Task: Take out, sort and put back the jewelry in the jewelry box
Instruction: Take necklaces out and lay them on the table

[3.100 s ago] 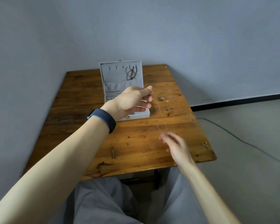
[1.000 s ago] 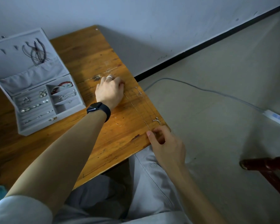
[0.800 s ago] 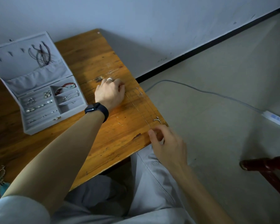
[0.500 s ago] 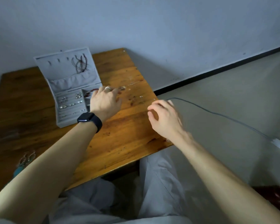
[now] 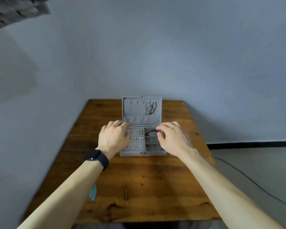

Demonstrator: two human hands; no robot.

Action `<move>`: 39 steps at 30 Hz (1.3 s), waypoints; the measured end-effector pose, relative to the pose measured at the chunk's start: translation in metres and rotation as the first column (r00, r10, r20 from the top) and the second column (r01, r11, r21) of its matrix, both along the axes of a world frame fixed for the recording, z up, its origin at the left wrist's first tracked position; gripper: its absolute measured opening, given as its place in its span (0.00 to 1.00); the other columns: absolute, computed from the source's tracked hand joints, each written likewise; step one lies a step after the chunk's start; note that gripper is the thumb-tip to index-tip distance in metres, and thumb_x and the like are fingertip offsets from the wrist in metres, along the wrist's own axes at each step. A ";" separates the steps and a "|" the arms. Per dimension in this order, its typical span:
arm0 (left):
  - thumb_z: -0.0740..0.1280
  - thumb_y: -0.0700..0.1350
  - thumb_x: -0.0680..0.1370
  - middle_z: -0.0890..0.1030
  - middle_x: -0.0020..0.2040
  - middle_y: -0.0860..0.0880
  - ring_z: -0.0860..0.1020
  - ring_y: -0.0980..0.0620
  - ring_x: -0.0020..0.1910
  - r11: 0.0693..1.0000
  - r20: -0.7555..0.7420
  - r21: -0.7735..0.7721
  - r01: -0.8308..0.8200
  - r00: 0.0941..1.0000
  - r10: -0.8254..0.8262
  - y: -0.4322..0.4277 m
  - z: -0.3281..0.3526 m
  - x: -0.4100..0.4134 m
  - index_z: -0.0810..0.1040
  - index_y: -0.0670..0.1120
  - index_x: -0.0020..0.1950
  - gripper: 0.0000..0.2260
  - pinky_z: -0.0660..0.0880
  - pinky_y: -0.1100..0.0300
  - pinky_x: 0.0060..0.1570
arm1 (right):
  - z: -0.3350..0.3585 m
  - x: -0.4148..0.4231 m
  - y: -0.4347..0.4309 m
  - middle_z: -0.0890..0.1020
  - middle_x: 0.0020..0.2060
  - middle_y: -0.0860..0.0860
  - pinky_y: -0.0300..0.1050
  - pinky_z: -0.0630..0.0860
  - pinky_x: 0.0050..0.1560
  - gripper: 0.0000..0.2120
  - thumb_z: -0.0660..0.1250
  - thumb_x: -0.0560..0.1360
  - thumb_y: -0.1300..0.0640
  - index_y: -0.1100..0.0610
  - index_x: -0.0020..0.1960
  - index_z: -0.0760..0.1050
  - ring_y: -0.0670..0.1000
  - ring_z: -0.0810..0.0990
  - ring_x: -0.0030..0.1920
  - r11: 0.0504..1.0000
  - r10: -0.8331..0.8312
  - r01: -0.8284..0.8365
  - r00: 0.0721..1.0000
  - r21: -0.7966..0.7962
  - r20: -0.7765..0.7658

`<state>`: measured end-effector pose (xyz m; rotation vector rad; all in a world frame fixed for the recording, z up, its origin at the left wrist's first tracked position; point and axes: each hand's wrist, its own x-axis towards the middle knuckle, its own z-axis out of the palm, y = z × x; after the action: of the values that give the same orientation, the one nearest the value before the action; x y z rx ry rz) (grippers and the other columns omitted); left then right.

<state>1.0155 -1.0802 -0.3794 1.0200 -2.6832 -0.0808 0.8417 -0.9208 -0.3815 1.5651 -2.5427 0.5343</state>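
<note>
An open grey jewelry box (image 5: 143,153) stands at the middle of the wooden table (image 5: 147,179), with dark cords (image 5: 150,107) hanging inside its raised lid. Small earrings (image 5: 140,132) sit in the left padded rows and a dark bracelet (image 5: 150,131) lies in the upper right compartment. My left hand (image 5: 113,138), with a ring and a black wristband, rests fingers spread on the left rows. My right hand (image 5: 173,139) hovers over the right compartments, thumb and forefinger close together; whether anything is between them I cannot tell.
A teal feather earring (image 5: 93,192) lies near the table's left front, partly under my left forearm. A small pale item (image 5: 210,159) lies at the right edge. A cable (image 5: 254,182) runs across the floor on the right. Grey walls close in behind and to the left.
The view has swung back from the table's right edge to the box. Both hands left that edge, where they held a thin chain, and now sit over the box.
</note>
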 end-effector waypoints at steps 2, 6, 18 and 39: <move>0.60 0.52 0.80 0.77 0.69 0.51 0.74 0.46 0.66 1.000 -0.035 -0.014 -0.018 0.999 0.017 -0.013 0.009 0.004 0.76 0.55 0.69 0.18 0.71 0.50 0.63 | 0.006 -0.001 -0.016 0.78 0.66 0.45 0.47 0.72 0.63 0.16 0.60 0.81 0.50 0.50 0.66 0.77 0.50 0.70 0.67 1.000 0.013 -0.013 1.000 -0.002 -0.013; 0.60 0.52 0.81 0.76 0.69 0.53 0.73 0.47 0.67 1.000 -0.086 -0.015 -0.018 0.996 0.017 -0.036 0.023 -0.002 0.75 0.56 0.70 0.17 0.70 0.51 0.63 | 0.015 -0.010 -0.045 0.78 0.65 0.44 0.48 0.73 0.63 0.16 0.59 0.81 0.50 0.50 0.67 0.77 0.51 0.70 0.66 1.000 0.016 -0.016 0.999 0.001 -0.035; 0.59 0.53 0.81 0.70 0.74 0.49 0.68 0.46 0.71 0.999 -0.091 -0.003 0.041 0.995 -0.041 -0.110 0.033 -0.087 0.68 0.57 0.75 0.21 0.67 0.50 0.68 | -0.006 -0.070 -0.121 0.81 0.56 0.47 0.48 0.75 0.59 0.14 0.62 0.79 0.46 0.47 0.62 0.79 0.54 0.79 0.55 0.981 -0.189 0.189 0.982 -0.037 -0.015; 0.59 0.51 0.84 0.72 0.70 0.47 0.69 0.45 0.69 0.991 -0.057 -0.008 0.134 0.989 -0.134 -0.148 0.004 -0.138 0.67 0.53 0.76 0.19 0.68 0.49 0.66 | -0.003 -0.089 -0.168 0.82 0.51 0.51 0.46 0.71 0.42 0.12 0.60 0.80 0.47 0.52 0.50 0.78 0.62 0.82 0.48 0.946 -0.318 0.320 0.947 -0.059 0.041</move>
<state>0.8773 -1.2279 -0.3755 0.8218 -2.6950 -0.1288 0.7523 -1.0886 -0.3848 1.0978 -2.6954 0.5957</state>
